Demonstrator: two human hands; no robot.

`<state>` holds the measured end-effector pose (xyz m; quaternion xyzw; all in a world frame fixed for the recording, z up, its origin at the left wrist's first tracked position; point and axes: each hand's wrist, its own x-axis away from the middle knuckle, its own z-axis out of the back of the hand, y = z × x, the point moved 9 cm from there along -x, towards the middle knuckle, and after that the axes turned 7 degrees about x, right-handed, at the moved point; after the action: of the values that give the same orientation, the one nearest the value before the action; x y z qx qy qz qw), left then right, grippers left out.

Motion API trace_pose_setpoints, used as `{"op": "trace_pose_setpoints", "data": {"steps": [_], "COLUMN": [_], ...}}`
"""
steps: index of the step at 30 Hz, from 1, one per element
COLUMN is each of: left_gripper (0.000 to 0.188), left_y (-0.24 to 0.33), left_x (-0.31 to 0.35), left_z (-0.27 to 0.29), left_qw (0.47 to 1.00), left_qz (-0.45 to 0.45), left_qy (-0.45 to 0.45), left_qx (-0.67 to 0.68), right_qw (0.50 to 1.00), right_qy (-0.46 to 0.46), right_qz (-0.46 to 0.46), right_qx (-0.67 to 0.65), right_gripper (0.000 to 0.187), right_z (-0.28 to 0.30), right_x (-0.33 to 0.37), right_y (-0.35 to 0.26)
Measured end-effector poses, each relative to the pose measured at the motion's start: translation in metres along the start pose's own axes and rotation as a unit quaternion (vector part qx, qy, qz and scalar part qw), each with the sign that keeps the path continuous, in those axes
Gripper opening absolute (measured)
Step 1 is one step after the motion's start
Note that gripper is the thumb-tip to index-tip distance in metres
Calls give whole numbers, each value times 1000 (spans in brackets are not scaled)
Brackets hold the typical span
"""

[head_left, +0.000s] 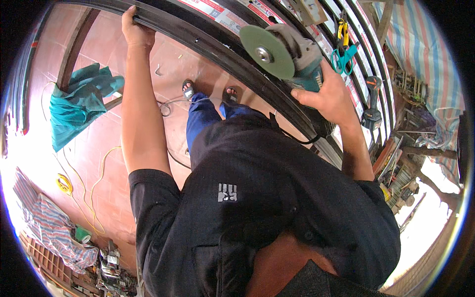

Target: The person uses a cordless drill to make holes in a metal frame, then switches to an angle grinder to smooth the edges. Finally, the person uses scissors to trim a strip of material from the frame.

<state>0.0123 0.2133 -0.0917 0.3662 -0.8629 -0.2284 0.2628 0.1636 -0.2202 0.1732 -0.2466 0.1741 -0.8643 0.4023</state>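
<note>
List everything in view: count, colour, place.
grinder: one, teal-grey, upper right
disc: one, green, on grinder
bars: several, dark, top to right
pliers: one, yellow-black, upper right
scissors: one, teal, below pliers
cordless tool: one, black, below scissors
cloth: one, teal, left
cords: count unclear, yellow, lower left
sheets: two, striped, right, lower left
sandals: two, black, upper centre
clutter: uncounted, mixed, edges
left hand: one, bare, on bars
right hand: one, bare, on grinder

Green-disced grinder (pixel 303 60) near black profile (pixel 217 55)
</note>
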Motion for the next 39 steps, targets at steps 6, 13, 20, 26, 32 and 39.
{"op": "trace_pose_setpoints", "data": {"steps": [6,13,20,26,32,39], "left_gripper": [41,42,50,55,54,54], "left_y": [6,3,-5,-10,-15,-12], "left_x": [-10,3,7,6,2,10], "left_z": [-5,-21,-20,-21,-14,-22], "left_qw": [999,998,999,999,995,996], "left_qz": [-28,-64,-15,-15,21,0], "left_qy": [-15,-10,39,32,43,45], "left_qx": [3,-4,-33,-37,-89,-80], "right_qw": [993,991,987,989,988,995], "right_qy": [-80,-79,-101,-66,-82,-77], "right_qz": [-67,-49,-52,1,12,-32], "right_qx": [60,91,110,132,129,46], "right_gripper": [72,70,71,70,67,76], "right_z": [-31,-47,-46,-51,-56,-38], "right_x": [-23,-36,-45,-59,-71,-54], "right_y": [1,-5,-6,-19,-23,-16]}}
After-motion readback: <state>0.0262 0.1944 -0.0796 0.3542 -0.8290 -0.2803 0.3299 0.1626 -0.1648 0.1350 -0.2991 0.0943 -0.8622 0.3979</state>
